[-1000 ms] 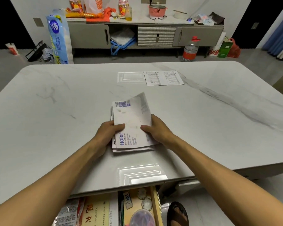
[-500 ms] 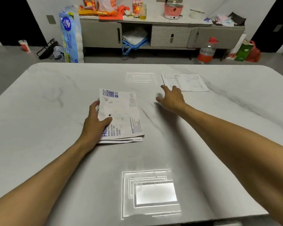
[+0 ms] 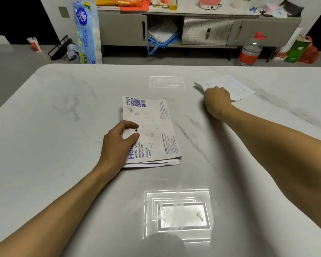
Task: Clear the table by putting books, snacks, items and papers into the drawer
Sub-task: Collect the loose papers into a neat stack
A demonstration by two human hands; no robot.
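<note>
A broad white marble-patterned desk with rounded corners fills the foreground, and its glossy top mirrors bright nested rectangles of light. Beyond it lies a grey floor. A long, low grey sideboard with a ribbed centre door stands against the white wall, its top cluttered. A tall blue-and-white pack of tissue rolls stands at its left end, beside a black wire rack. A clear red-capped plastic bottle and a green paper bag stand on the floor at the right.
</note>
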